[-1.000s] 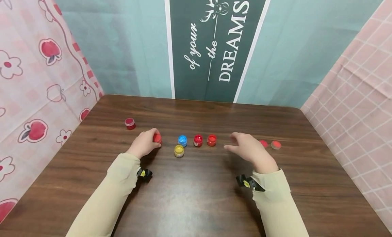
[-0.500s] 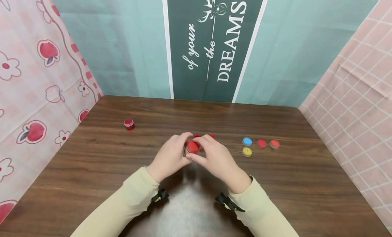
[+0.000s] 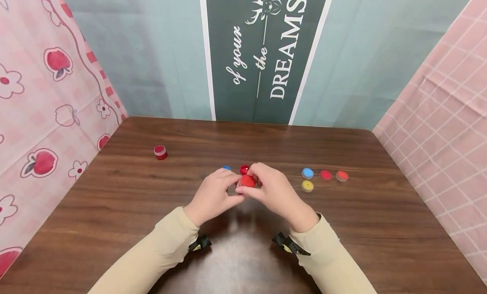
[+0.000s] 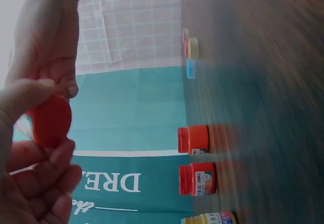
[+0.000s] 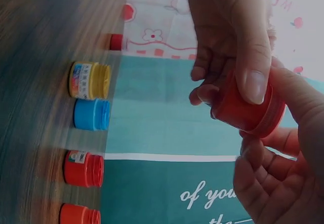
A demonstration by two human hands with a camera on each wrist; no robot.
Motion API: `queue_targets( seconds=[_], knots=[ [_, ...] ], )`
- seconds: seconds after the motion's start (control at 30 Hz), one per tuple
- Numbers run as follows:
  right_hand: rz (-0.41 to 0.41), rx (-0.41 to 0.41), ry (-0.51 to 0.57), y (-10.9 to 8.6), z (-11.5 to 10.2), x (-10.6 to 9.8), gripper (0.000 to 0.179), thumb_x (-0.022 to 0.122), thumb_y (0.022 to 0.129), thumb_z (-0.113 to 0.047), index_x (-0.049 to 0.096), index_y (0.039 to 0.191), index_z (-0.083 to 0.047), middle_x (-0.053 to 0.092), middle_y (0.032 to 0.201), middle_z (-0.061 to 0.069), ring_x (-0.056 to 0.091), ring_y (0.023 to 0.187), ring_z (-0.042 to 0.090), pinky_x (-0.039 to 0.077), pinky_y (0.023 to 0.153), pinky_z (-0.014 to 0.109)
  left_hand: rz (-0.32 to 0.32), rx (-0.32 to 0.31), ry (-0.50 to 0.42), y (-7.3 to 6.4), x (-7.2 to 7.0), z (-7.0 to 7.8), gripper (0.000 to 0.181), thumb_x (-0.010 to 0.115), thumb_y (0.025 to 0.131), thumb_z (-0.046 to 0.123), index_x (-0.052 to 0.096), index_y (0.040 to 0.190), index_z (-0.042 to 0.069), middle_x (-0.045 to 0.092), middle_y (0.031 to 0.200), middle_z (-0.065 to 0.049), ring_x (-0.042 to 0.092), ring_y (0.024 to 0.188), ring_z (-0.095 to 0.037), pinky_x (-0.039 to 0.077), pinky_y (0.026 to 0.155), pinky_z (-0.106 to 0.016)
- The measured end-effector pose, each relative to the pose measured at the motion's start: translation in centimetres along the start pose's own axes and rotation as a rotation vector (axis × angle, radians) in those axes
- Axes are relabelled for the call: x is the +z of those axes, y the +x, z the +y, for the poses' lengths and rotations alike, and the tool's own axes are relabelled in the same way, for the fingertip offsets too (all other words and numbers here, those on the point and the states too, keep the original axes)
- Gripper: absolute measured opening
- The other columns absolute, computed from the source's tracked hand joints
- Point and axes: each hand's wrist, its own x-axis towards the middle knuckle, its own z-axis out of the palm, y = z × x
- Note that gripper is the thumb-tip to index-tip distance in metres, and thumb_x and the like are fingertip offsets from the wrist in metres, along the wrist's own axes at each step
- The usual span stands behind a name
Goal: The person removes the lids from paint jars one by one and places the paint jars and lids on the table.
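Both hands meet over the middle of the table around a small red paint jar (image 3: 248, 181). My left hand (image 3: 211, 197) grips the jar's body, its thumb along the side in the right wrist view. With thumb and fingers, my right hand (image 3: 279, 199) pinches the red lid (image 5: 274, 116) at the jar's top. Behind the hands stand lidless paint jars: a blue one (image 5: 91, 114), a yellow one (image 5: 90, 80), a red one (image 5: 83, 168) and an orange-red one (image 5: 80, 215). In the head view the hands hide the yellow and orange-red jars.
Right of the hands lie loose lids: blue (image 3: 307, 172), yellow (image 3: 307, 186), red (image 3: 325, 175) and orange-red (image 3: 342, 175). A dark red lidded jar (image 3: 160, 152) stands at the back left. Cloth curtains (image 3: 167, 74) border the wooden table (image 3: 133, 226).
The left hand has brought the red jar from the left to the middle. The right hand has come left from beside the lids and taken hold of its lid.
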Motion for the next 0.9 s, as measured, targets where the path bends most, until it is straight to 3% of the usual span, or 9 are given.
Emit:
queue_targets(
  seconds=[0.13, 0.23, 0.33, 0.4, 0.5, 0.6, 0.67, 0.77, 0.9],
  knots=[
    [-0.022, -0.071, 0.046, -0.1, 0.1, -0.3, 0.027, 0.078, 0.075, -0.03, 0.057, 0.085, -0.015, 0.049, 0.078, -0.008, 0.047, 0.066, 0.007, 0.044, 0.058, 0.021, -0.031, -0.016, -0.154, 0.0, -0.1, -0.3, 0.017, 0.079, 0.074, 0.02, 0.067, 0.084, 0.014, 0.058, 0.075, 0.008, 0.051, 0.074, -0.006, 0.045, 0.07, -0.02],
    [-0.04, -0.139, 0.078, -0.1, 0.0, -0.7, 0.025, 0.076, 0.077, -0.03, 0.059, 0.09, -0.016, 0.051, 0.083, -0.009, 0.049, 0.072, 0.006, 0.046, 0.063, 0.023, -0.064, -0.035, -0.322, 0.0, -0.3, -0.5, 0.02, 0.08, 0.074, 0.017, 0.07, 0.091, 0.014, 0.06, 0.079, 0.009, 0.051, 0.072, -0.005, 0.044, 0.064, -0.022],
    [-0.082, -0.219, 0.145, 0.0, 0.0, -1.2, 0.025, 0.072, 0.082, -0.025, 0.064, 0.103, -0.014, 0.053, 0.093, -0.007, 0.052, 0.081, 0.007, 0.048, 0.069, 0.024, -0.098, -0.088, -0.485, -0.1, -0.6, -0.6, 0.021, 0.079, 0.076, 0.016, 0.071, 0.095, 0.016, 0.063, 0.085, 0.01, 0.051, 0.073, -0.008, 0.043, 0.057, -0.024],
    [-0.108, -0.236, 0.186, 0.0, 0.0, -1.5, 0.032, 0.07, 0.084, -0.02, 0.063, 0.114, -0.012, 0.055, 0.102, -0.005, 0.052, 0.088, 0.008, 0.048, 0.073, 0.026, -0.11, -0.118, -0.542, -0.1, -0.7, -0.6, 0.022, 0.077, 0.077, 0.016, 0.071, 0.099, 0.015, 0.066, 0.09, 0.008, 0.053, 0.077, -0.011, 0.045, 0.059, -0.026],
    [-0.1, -0.163, 0.155, -0.1, -0.1, -1.6, 0.045, 0.074, 0.081, -0.023, 0.059, 0.122, -0.011, 0.056, 0.109, -0.004, 0.052, 0.094, 0.009, 0.049, 0.076, 0.026, -0.103, -0.139, -0.53, 0.0, -0.5, -0.4, 0.027, 0.076, 0.079, 0.016, 0.07, 0.104, 0.011, 0.067, 0.1, 0.004, 0.058, 0.09, -0.012, 0.049, 0.074, -0.026],
    [-0.029, -0.057, 0.052, -0.2, -0.5, -1.2, 0.045, 0.079, 0.074, -0.031, 0.062, 0.111, -0.012, 0.056, 0.099, -0.005, 0.052, 0.085, 0.008, 0.049, 0.07, 0.024, -0.075, -0.152, -0.468, 0.0, -0.2, -0.2, 0.036, 0.077, 0.077, 0.014, 0.068, 0.111, 0.006, 0.067, 0.105, -0.001, 0.059, 0.1, -0.012, 0.049, 0.085, -0.029],
    [0.017, -0.024, 0.015, -0.2, -0.8, -0.9, 0.04, 0.081, 0.071, -0.032, 0.065, 0.102, -0.011, 0.054, 0.091, -0.005, 0.051, 0.077, 0.008, 0.048, 0.065, 0.022, -0.059, -0.185, -0.452, 0.0, -0.1, 0.0, 0.039, 0.078, 0.076, 0.014, 0.067, 0.113, 0.005, 0.066, 0.107, -0.002, 0.059, 0.101, -0.012, 0.049, 0.085, -0.029],
    [0.049, -0.044, 0.031, -0.2, -0.9, -0.8, 0.037, 0.082, 0.071, -0.025, 0.069, 0.102, -0.009, 0.054, 0.087, -0.004, 0.051, 0.075, 0.009, 0.047, 0.062, 0.022, -0.039, -0.235, -0.457, -0.1, -0.2, 0.1, 0.038, 0.078, 0.076, 0.014, 0.068, 0.112, 0.006, 0.067, 0.106, -0.001, 0.059, 0.098, -0.012, 0.051, 0.082, -0.03],
    [-0.011, -0.15, 0.104, -0.2, -0.8, -0.9, 0.044, 0.077, 0.076, -0.011, 0.064, 0.118, -0.007, 0.06, 0.106, 0.001, 0.055, 0.094, 0.013, 0.049, 0.077, 0.028, -0.047, -0.271, -0.471, -0.1, -0.3, -0.1, 0.025, 0.078, 0.076, 0.014, 0.069, 0.1, 0.009, 0.067, 0.093, 0.002, 0.058, 0.087, -0.012, 0.05, 0.079, -0.033]
  ],
)
